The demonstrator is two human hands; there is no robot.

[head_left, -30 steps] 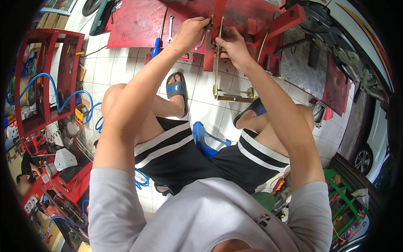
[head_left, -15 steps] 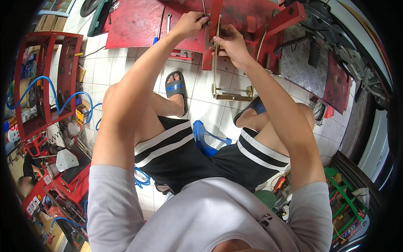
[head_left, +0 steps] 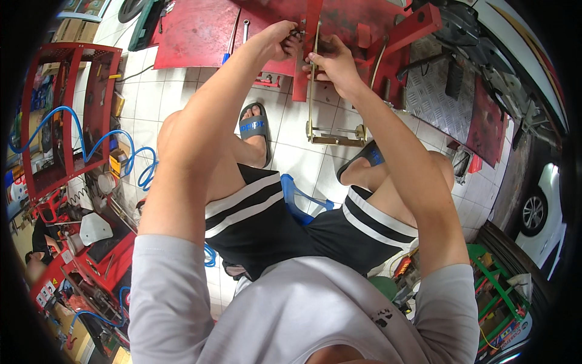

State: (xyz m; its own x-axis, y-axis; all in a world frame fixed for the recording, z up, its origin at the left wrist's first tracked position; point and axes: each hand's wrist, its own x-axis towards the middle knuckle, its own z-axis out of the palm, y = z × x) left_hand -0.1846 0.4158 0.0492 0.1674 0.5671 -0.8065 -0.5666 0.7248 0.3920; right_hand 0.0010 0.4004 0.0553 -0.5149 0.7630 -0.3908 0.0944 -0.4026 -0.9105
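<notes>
My left hand is beside a red upright post, its fingers curled by a small bolt-like end on the post. Anything in those fingers is too small to make out. On the post's other side, my right hand pinches a long gold-coloured metal frame between thumb and fingers. The frame hangs down from the post over the tiled floor, ending in a crosspiece. Left of my left hand, a ring-ended wrench and a blue-handled tool lie on the red platform.
A red arm slants up on the right, near a ridged metal plate and a dark motorcycle. A blue coiled hose crosses by a red rack on the left. A blue plastic stool shows between my legs.
My left hand has shifted slightly left and down from the post, its fingers curling in. A thin rod above it no longer shows. My right hand stays on the frame.
</notes>
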